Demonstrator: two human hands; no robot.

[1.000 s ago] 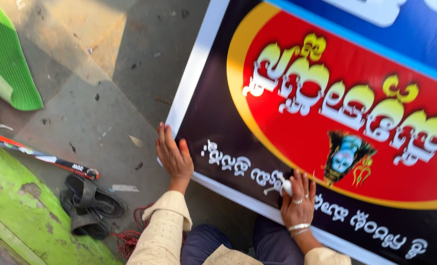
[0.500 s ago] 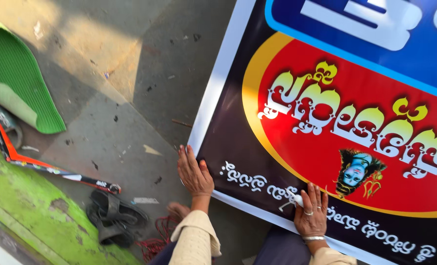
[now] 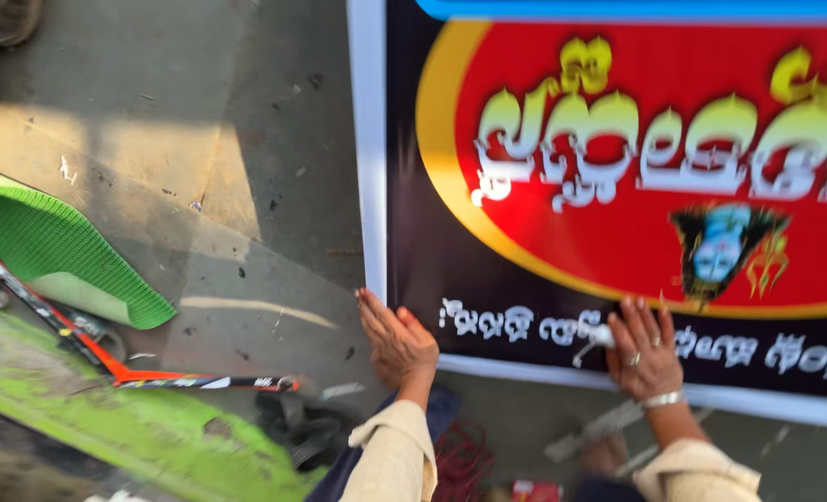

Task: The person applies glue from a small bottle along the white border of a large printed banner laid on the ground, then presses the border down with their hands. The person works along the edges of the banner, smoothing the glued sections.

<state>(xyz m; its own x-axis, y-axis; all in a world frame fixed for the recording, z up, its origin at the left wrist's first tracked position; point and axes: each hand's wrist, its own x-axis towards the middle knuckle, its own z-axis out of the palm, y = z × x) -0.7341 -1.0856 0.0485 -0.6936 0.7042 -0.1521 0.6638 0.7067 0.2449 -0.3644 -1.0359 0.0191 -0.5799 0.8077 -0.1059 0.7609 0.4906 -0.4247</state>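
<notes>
A large printed banner [image 3: 413, 232] with a black ground, a red oval, yellow lettering and a white border lies flat on the concrete floor. My left hand [image 3: 396, 339] presses flat on its lower left corner, fingers together, at the white border. My right hand [image 3: 643, 346], with a ring and a metal bracelet, rests on the banner's lower black strip and holds a small white tool [image 3: 592, 339] between thumb and fingers. Both sleeves are beige. The frame is blurred.
A green mat [image 3: 51, 246] lies on the floor at left, beside an orange and black stick [image 3: 153, 376] and dark sandals [image 3: 306, 428]. A mossy green strip [image 3: 106, 428] runs along the lower left. A red coil [image 3: 464, 460] and a pale strip [image 3: 599, 432] lie near my knees.
The view has swung, so the banner now lies squarer in the frame. My left hand stays at the corner and my right hand stays on the lower strip with the tool.
</notes>
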